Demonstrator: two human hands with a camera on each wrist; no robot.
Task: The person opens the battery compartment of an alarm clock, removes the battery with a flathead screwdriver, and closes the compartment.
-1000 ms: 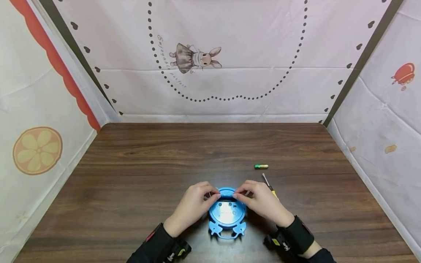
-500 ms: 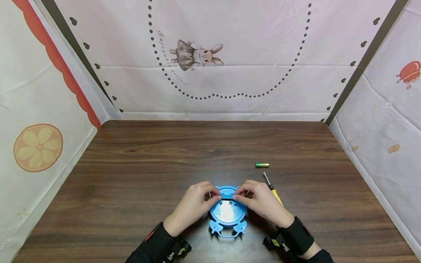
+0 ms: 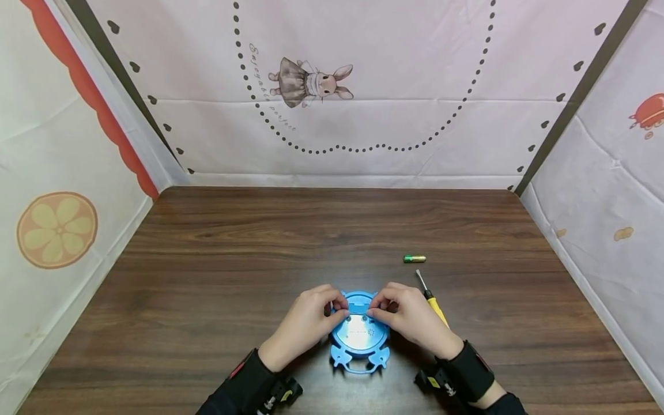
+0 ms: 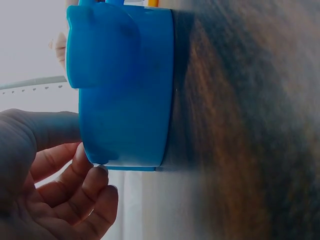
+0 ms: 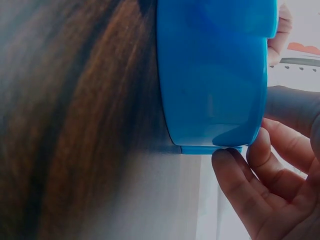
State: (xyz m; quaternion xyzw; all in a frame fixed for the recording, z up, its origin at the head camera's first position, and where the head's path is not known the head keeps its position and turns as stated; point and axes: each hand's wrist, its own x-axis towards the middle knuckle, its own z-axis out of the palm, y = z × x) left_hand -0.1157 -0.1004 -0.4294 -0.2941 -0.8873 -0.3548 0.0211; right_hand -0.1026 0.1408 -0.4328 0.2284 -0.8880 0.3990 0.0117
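Observation:
A blue round plastic case (image 3: 359,340), with a shiny back plate and small animal-shaped parts by a handle loop at its near end, lies flat on the table. It looks like an alarm clock lying face down. Across its far end lies a blue battery cover (image 3: 358,308). My left hand (image 3: 311,316) grips the far left of the case, thumb over the top and fingers curled at the end. My right hand (image 3: 410,314) does the same on the far right. In both wrist views the fingertips sit right at the end of the case (image 4: 125,100), partly hiding the edge.
A green and gold battery (image 3: 414,259) lies beyond the right hand. Just below it is a screwdriver (image 3: 434,304) with a yellow handle, partly behind that hand. Printed white cloth (image 3: 332,127) walls in the back and sides of the brown wooden table (image 3: 233,248).
The dark gap at the near edge of the battery cover has narrowed and closed as the cover came down flat. Both hands stay nearly in place; the head view has shifted slightly.

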